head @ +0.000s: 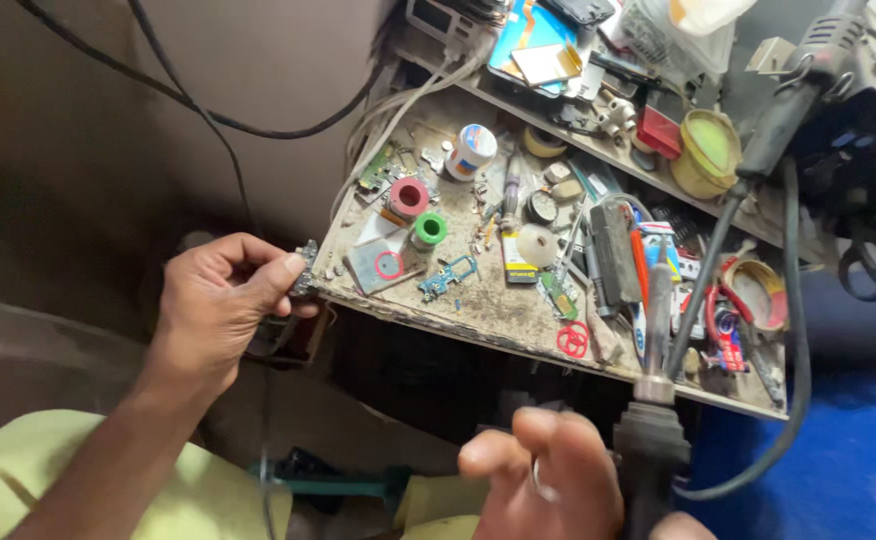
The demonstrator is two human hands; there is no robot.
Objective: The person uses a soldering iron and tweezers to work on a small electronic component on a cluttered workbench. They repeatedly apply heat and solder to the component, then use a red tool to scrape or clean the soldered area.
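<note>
Small circuit board (305, 268): pinched at fingertips of left hand (220, 305), off the workbench (478, 318) edge. Hot-air tool (655, 400): beside right hand (548, 480), fingers spread, grip unclear. Nozzle well apart from board; heating apparently not begun.

My grimy workbench (478, 318) is carrying a pink spool (409, 196), a green spool (430, 230), a white jar (472, 150) and a blue circuit board (448, 276).

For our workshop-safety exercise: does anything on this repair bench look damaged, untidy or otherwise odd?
Yes. The workbench has a chipped, crumbling front edge, and its stained top is crowded with loose parts, including a small blue circuit board.
</note>
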